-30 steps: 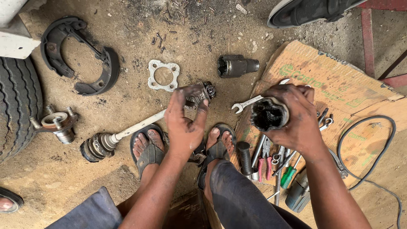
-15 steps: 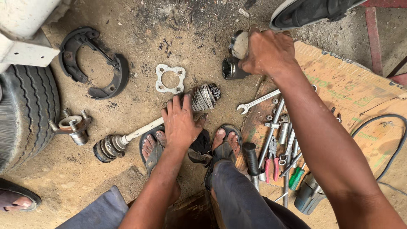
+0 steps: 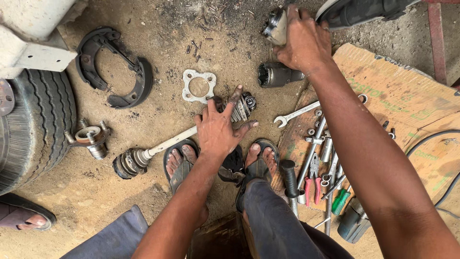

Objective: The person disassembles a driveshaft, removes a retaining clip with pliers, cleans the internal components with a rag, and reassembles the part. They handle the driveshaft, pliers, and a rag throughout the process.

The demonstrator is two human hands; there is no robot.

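Note:
My left hand (image 3: 221, 129) rests on the greasy joint end (image 3: 243, 106) of a drive shaft (image 3: 167, 143) lying across the dirt floor, fingers spread over it. Far out at the top, my right hand (image 3: 302, 41) grips a round metal joint housing (image 3: 275, 25) and holds it above the ground. Just below that hand a second dark cylindrical housing (image 3: 275, 75) lies on its side. My feet in sandals (image 3: 179, 160) stand close behind the shaft.
A tyre (image 3: 33, 124) stands at the left, with a wheel hub (image 3: 91, 138) beside it. Brake shoes (image 3: 120, 72) and a flat gasket plate (image 3: 198, 86) lie at the top. Wrenches, sockets, pliers (image 3: 314, 175) and screwdrivers lie on cardboard (image 3: 407, 96) at the right. Another person's shoe (image 3: 364, 10) is at the top.
My right hand has carried the round housing from in front of my knees out and away toward the top of the view. My left hand has opened flat onto the shaft's joint.

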